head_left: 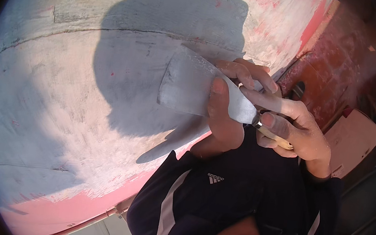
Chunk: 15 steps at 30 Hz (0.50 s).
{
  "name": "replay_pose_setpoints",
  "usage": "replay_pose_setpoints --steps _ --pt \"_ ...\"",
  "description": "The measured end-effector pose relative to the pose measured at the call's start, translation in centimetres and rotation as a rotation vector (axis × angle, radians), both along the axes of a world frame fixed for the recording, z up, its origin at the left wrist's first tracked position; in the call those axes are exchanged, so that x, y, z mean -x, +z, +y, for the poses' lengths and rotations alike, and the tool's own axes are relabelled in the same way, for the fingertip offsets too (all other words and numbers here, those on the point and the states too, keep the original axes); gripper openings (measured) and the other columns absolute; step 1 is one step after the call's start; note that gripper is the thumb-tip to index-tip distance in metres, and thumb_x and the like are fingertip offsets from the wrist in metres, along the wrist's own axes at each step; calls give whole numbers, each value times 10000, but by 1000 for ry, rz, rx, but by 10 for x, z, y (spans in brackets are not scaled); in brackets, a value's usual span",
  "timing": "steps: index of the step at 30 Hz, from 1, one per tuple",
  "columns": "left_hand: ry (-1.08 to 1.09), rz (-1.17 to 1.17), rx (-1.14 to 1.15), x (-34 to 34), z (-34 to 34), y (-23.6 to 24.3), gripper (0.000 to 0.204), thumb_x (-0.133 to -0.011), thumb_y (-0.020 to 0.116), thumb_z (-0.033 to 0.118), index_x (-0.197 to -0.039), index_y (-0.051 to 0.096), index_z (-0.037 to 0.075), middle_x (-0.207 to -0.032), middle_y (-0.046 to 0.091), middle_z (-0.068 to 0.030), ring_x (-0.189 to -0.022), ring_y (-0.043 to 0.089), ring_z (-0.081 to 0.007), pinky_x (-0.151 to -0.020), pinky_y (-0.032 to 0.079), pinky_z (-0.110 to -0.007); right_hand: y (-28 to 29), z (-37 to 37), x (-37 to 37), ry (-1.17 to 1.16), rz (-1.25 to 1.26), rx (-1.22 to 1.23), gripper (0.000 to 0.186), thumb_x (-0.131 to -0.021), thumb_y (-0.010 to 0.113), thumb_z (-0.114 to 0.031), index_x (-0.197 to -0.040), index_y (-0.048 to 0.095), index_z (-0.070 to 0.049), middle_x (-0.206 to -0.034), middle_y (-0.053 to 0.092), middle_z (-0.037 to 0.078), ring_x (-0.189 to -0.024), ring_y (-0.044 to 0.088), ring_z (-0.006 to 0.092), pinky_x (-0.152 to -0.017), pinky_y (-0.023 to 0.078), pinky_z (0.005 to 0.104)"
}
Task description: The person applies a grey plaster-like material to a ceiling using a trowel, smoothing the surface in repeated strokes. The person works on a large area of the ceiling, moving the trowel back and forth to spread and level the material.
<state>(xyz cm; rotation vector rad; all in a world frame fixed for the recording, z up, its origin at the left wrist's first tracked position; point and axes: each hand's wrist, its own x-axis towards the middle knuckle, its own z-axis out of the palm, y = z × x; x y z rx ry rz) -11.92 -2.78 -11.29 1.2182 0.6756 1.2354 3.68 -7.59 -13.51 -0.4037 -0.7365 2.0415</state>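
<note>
A wide putty knife (187, 82) is held in front of my chest, its flat grey blade facing up and angled to the left. My left hand (226, 117) pinches the blade, with the thumb on its face and the other fingers curled behind the far edge. My right hand (309, 131) is closed round the pale handle (282, 141), with fingers reaching to the neck of the blade. A pale dusting covers the fingers. Something light-coloured shows between the two hands, too hidden to name.
A broad curved surface (49, 115), patchy white over pink, fills the left and carries a thin seam. Shadows fall across it. Its pink lower edge (90, 204) runs below. At right lie a reddish-brown dusty surface (341, 74) and a pale pinkish panel (355, 139).
</note>
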Motion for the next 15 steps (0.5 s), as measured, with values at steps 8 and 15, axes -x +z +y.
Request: replay_pose_setpoints --steps 8,15 --pt "-33 3 -148 2 9 -3 432 -1077 277 412 -1054 473 28 -928 621 -179 -862 635 -250 -899 502 -401 8 5 4 61 -33 14 453 -1076 470 -154 -1482 435 44 -712 489 -10 -475 360 37 -413 277 186" --pt "34 -11 -92 -11 5 0 398 -1062 283 360 -1033 478 14 -912 624 -184 -835 649 -279 -993 455 -459 12 5 2 39 -39 20 482 -1074 506 -233 -1488 451 8 -669 445 -26 -502 364 40 -456 268 203"
